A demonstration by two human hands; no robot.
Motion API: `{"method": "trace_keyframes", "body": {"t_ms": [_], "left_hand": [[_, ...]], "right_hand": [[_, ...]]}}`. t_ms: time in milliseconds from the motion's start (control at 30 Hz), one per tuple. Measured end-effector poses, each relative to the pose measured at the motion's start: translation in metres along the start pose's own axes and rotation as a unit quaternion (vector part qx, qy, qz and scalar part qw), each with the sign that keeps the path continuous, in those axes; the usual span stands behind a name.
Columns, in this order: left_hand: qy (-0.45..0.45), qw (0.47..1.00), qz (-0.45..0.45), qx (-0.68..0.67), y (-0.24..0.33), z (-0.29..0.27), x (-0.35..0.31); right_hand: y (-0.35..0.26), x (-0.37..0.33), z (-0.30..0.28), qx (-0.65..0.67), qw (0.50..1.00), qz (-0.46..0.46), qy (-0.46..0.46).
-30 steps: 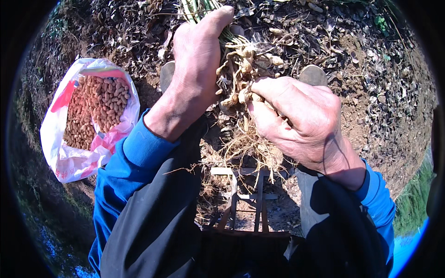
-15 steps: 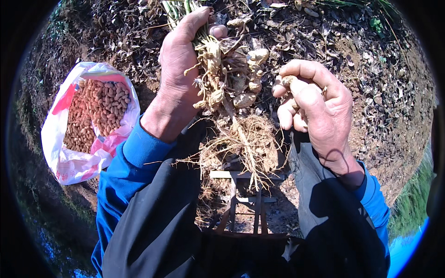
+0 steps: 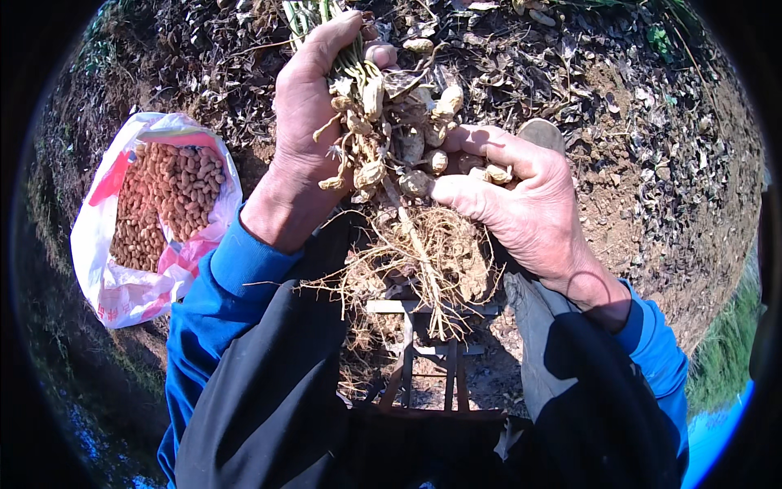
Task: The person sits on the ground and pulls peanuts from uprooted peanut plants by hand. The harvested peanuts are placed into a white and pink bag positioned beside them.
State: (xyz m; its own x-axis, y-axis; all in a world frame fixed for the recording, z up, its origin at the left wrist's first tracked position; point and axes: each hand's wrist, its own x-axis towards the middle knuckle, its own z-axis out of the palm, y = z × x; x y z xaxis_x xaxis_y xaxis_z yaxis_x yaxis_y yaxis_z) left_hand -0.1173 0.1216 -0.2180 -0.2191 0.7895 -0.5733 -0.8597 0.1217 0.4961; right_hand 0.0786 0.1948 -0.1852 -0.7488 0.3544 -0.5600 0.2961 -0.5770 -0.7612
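Note:
My left hand [image 3: 303, 130] is closed round the green stems of an uprooted peanut plant [image 3: 377, 147], holding it root end toward me. Pale, soil-dusted pods cluster below the grip, and a tangle of thin roots [image 3: 428, 253] hangs nearer my lap. From the right, my right hand [image 3: 533, 191] reaches the cluster, its thumb and forefinger closing at a peanut [image 3: 416, 183] still among the others. A few loose peanuts [image 3: 495, 174] are tucked inside its curled fingers, which partly hide them.
On the left stands an open white and pink plastic bag [image 3: 94, 253] full of peanuts [image 3: 175, 191]. A small frame stool [image 3: 407, 346] is between my dark-trousered legs. Dry leaves [image 3: 684, 175] cover much of the soil, with green grass [image 3: 725, 350] at the right rim.
My right hand has moved left from beside the plant to its pods, with peanuts in its fingers. My left hand keeps its hold, and the plant has turned slightly.

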Motion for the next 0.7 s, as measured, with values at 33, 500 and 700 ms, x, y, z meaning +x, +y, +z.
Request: {"method": "trace_keyframes", "body": {"t_ms": [33,500,700], "left_hand": [[0.006,1.0,0.01,0.013,-0.003,0.004,-0.001],[0.014,1.0,-0.023,0.007,-0.006,0.005,-0.003],[-0.043,0.999,-0.012,0.022,-0.01,0.0,-0.002]], "right_hand": [[-0.002,0.002,-0.002,0.026,0.999,0.032,-0.005],[-0.021,-0.001,0.003,-0.12,0.988,0.082,-0.048],[-0.023,-0.006,0.0,-0.144,0.984,0.086,-0.067]]}}
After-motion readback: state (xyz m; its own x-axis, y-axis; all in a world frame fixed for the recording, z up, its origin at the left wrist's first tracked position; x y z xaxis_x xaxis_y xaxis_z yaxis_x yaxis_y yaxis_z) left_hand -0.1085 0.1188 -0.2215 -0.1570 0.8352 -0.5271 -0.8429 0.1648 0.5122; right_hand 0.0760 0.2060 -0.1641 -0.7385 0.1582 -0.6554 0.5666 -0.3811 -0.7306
